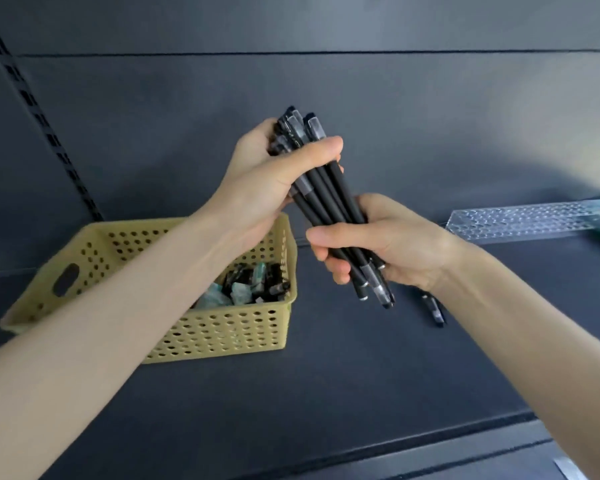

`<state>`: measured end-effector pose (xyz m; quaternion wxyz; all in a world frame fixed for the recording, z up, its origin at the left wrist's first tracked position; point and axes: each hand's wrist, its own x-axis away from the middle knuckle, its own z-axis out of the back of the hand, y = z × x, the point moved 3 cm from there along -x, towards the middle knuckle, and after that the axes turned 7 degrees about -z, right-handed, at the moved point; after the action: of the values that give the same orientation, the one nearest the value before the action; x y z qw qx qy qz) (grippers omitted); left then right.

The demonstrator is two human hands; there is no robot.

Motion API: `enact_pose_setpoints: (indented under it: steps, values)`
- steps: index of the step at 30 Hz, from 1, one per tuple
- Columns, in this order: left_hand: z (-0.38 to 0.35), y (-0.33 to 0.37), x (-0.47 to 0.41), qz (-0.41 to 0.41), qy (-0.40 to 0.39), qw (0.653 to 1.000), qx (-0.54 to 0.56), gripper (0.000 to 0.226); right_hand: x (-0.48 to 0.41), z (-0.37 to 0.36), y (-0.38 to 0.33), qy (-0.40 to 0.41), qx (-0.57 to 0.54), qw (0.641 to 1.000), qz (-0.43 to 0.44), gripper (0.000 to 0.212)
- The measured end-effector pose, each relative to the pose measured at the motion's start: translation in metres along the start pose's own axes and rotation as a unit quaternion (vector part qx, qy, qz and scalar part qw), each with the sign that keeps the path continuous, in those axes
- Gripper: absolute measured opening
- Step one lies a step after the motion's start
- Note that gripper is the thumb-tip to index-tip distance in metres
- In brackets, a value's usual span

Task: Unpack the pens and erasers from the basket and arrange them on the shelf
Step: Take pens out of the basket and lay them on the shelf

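A bundle of several black pens (329,197) hangs in the air above the dark shelf (343,375), tilted from upper left to lower right. My left hand (267,178) grips the bundle's upper end, and my right hand (378,240) grips its lower end. A yellow perforated basket (222,334) stands on the shelf at the left, under my left forearm. Small wrapped erasers (246,285) in black and pale green lie in its right corner. One more black pen (435,310) lies on the shelf, partly hidden behind my right wrist.
A clear acrylic holder (520,221) with rows of holes lies at the back right of the shelf, with something green at its right end. The dark back panel rises behind. A slotted upright runs up at the left. The shelf's front edge crosses the lower right.
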<state>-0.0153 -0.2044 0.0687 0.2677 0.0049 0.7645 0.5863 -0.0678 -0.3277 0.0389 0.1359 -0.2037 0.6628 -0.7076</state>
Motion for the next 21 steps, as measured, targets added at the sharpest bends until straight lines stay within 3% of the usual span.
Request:
enact_pose_setpoints:
  steps: [10, 15, 21]
  values:
    - [-0.163, -0.070, 0.012, 0.049, 0.004, 0.998, -0.041, 0.035, 0.131, 0.107, 0.058, 0.071, -0.047, 0.996, -0.040, 0.009]
    - [-0.187, -0.105, -0.014, 0.019, 0.032, 0.991, -0.125, 0.052, 0.131, 0.151, 0.082, 0.101, -0.065, 0.991, -0.059, 0.014]
    - [-0.179, -0.167, -0.052, 0.037, -0.004, 0.982, -0.183, 0.047, 0.097, 0.187, 0.116, 0.143, -0.079, 0.983, -0.088, 0.013]
